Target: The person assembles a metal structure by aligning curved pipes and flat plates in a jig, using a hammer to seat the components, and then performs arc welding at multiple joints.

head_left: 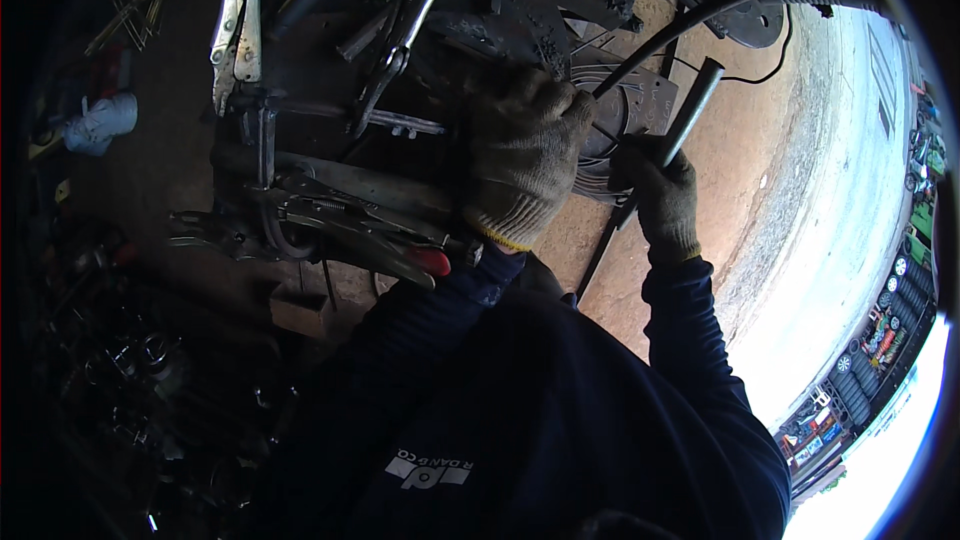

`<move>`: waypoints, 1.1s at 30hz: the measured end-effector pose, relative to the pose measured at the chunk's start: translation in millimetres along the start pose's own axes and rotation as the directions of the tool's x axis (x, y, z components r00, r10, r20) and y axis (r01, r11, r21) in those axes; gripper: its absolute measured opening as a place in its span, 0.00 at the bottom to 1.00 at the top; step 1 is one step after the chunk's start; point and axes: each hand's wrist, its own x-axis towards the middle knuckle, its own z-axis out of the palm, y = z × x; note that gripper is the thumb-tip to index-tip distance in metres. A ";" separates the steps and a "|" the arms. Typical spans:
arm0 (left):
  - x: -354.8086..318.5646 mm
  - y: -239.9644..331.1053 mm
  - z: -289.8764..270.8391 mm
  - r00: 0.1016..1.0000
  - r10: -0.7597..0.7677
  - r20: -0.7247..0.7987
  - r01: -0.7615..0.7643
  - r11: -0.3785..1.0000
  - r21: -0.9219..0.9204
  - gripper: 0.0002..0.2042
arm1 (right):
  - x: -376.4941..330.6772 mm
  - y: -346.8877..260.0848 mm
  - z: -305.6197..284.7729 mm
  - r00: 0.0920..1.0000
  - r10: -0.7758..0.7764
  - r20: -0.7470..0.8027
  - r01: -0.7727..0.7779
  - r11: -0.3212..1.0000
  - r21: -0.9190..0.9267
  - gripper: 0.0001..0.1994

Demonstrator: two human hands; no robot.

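My left hand (pixel 528 155), in a worn knit work glove, is closed in a fist over the dark metal workbench. What its fingers hold is hidden; a thick black hose or bar (pixel 660 38) runs up and right from beside its knuckles. My right hand (pixel 664 198), gloved too, is wrapped round a grey metal pipe (pixel 694 110) that slants up to the right. Below that fist a thin dark bar (pixel 597 262) continues down and left. Locking pliers (pixel 238 45) stand at the upper left, with another long-handled clamp (pixel 400 52) left of my left hand.
More locking pliers (pixel 350 225) and a C-shaped clamp (pixel 267 155) grip the bench's left side. Coiled wire (pixel 598 185) lies behind my hands by a dark plate (pixel 655 100). A white cloth-like bundle (pixel 102 123) and thin rods (pixel 138 8) are at far left.
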 end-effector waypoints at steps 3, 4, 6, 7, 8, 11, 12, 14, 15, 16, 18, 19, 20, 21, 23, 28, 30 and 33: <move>-1.8 -0.6 -3.2 0.999 -0.002 -0.034 0.002 1.000 -0.005 0.15 | 0.1 -0.7 -3.9 0.999 0.014 0.037 -0.017 0.996 0.084 0.11; -1.6 -0.7 -5.0 0.999 -0.007 -0.046 0.007 1.000 -0.003 0.15 | 0.1 -0.5 -3.3 1.000 0.008 0.030 -0.010 0.998 0.063 0.11; -1.2 -3.6 0.4 0.999 -0.027 -0.022 0.025 0.995 -0.097 0.15 | 0.5 1.2 -2.6 1.000 -0.005 0.009 0.005 1.000 0.020 0.11; -0.7 -5.1 2.8 0.999 -0.035 -0.010 0.033 0.989 -0.145 0.15 | 0.2 0.8 -1.7 1.000 -0.002 0.004 0.002 1.000 0.024 0.10; -1.1 -6.6 3.8 1.000 -0.030 0.000 0.030 0.989 -0.143 0.15 | -0.2 0.2 -0.5 1.000 0.001 -0.001 -0.001 1.000 0.028 0.10; 1.5 -4.5 -5.0 1.000 -0.018 0.021 0.020 0.991 -0.132 0.15 | 0.6 0.2 -0.9 1.000 0.002 0.006 -0.002 0.999 0.044 0.10; 2.4 -1.9 -10.9 1.000 -0.019 0.019 0.021 0.993 -0.120 0.15 | 0.8 0.2 -0.6 1.000 0.001 0.015 -0.002 0.999 0.053 0.10; 2.3 -4.0 -6.4 0.999 0.000 -0.033 -0.003 0.996 -0.086 0.15 | 1.2 -4.3 1.3 1.000 0.010 0.011 -0.011 0.999 0.036 0.09; 5.0 -8.4 0.3 0.997 0.030 -0.078 -0.035 0.997 -0.069 0.16 | 0.6 -4.8 1.4 1.000 0.016 0.001 -0.016 0.999 0.029 0.09; 4.4 -8.8 4.3 0.996 0.033 -0.084 -0.038 0.998 -0.059 0.16 | 0.2 -4.3 0.6 1.000 0.026 0.009 -0.026 0.999 0.021 0.10; 0.3 -6.5 9.4 0.998 0.015 -0.058 -0.018 0.999 -0.048 0.16 | 0.0 -3.5 -1.8 0.999 0.044 0.024 -0.044 0.999 0.003 0.11; 1.3 -3.8 4.6 1.000 -0.009 -0.024 0.008 0.999 -0.042 0.16 | 0.3 -3.5 -1.3 0.999 0.039 0.017 -0.039 0.999 0.016 0.11; 2.6 -3.1 2.9 1.000 -0.009 -0.010 0.009 1.000 -0.025 0.16 | 0.5 -3.4 -0.4 0.999 0.034 0.010 -0.034 0.999 0.029 0.10; 3.7 -2.7 1.6 1.000 -0.008 0.005 0.008 1.000 -0.009 0.16 | 0.6 -3.3 0.0 1.000 0.028 0.001 -0.028 0.999 0.043 0.10; 4.4 -3.1 2.3 1.000 -0.004 0.013 0.004 1.000 -0.011 0.15 | 0.2 -2.2 -0.7 0.999 0.032 -0.004 -0.032 0.998 0.048 0.10; 0.9 -6.6 -2.2 1.000 -0.022 0.014 0.024 0.997 -0.078 0.15 | -1.7 -0.8 -2.9 0.997 0.061 0.052 -0.064 0.996 0.065 0.13; 1.6 -5.6 -2.7 0.999 -0.026 0.023 0.027 0.998 -0.052 0.14 | -2.4 -1.9 -5.2 0.995 0.084 0.060 -0.087 0.995 0.051 0.17; 3.3 -5.0 -0.7 1.000 -0.003 -0.008 0.003 0.999 -0.039 0.12 | -3.5 5.4 -15.3 0.997 -0.017 0.073 0.012 0.997 0.070 0.23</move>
